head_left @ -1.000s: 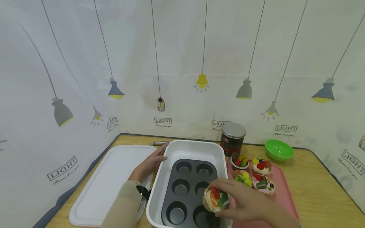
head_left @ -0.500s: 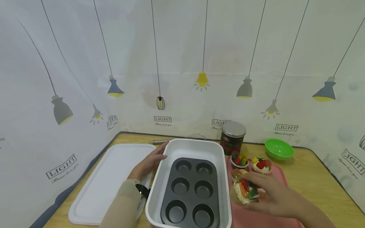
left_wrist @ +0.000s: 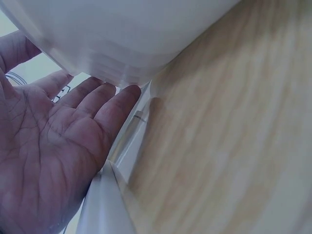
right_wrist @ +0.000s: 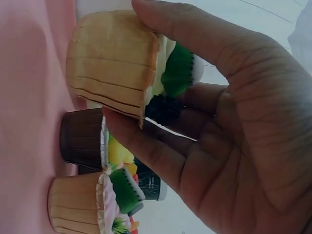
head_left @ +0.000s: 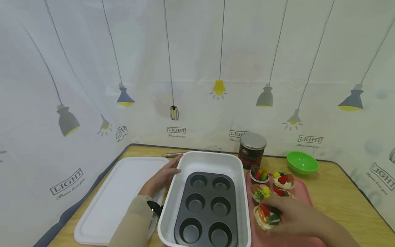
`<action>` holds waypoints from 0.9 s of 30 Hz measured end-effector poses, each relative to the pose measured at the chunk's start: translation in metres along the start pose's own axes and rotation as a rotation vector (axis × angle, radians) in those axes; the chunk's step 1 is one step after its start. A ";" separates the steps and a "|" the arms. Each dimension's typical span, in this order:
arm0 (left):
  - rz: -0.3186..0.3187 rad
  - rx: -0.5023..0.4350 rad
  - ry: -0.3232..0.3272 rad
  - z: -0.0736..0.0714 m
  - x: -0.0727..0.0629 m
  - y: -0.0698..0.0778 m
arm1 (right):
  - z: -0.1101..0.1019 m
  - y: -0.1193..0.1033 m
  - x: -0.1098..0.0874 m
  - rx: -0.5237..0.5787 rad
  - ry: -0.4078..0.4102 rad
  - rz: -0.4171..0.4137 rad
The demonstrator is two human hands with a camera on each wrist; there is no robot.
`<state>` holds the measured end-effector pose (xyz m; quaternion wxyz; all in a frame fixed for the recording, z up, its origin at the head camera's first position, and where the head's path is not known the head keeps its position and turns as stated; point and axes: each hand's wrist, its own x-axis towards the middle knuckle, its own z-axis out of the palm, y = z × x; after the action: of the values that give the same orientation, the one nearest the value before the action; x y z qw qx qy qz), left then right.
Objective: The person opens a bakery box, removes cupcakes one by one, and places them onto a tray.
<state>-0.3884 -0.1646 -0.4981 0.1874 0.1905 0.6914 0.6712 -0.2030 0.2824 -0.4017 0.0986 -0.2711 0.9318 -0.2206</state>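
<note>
My right hand (head_left: pixel 296 218) holds a cupcake (right_wrist: pixel 112 58) by its tan paper cup, between thumb and fingers. The cupcake has cream, a red piece and green slices on top, and in the head view it is low over the pink tray (head_left: pixel 303 192). My left hand (head_left: pixel 163 176) rests against the far left side of a deep white baking dish (head_left: pixel 213 159). Its fingers lie nearly straight along the outer wall, the thumb at the rim. Inside the dish lies a dark muffin tin (head_left: pixel 208 214) with bare cups.
Several more fruit-topped cupcakes (head_left: pixel 283 180) stand on the pink tray. Behind them are a dark can (head_left: pixel 252 151) and a green bowl (head_left: pixel 302 162). A white lid (head_left: pixel 123 195) lies at the left; a whisk (head_left: pixel 172 155) lies behind the dish.
My right hand has carried the cupcake rightward from above the muffin tin to the pink tray, then slightly lower and nearer. The left hand has stayed on the dish.
</note>
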 end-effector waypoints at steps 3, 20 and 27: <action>0.004 0.004 0.000 0.001 0.002 0.000 | 0.002 0.002 0.000 0.003 -0.014 0.000; 0.020 0.013 -0.013 0.000 -0.002 0.000 | 0.014 0.005 0.006 0.054 -0.090 0.098; 0.015 0.014 -0.008 0.000 -0.002 0.001 | 0.015 0.007 0.008 0.105 -0.120 0.133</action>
<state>-0.3867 -0.1650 -0.4974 0.1836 0.1997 0.6937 0.6672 -0.2088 0.2778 -0.4189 0.1828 -0.2158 0.9273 -0.2454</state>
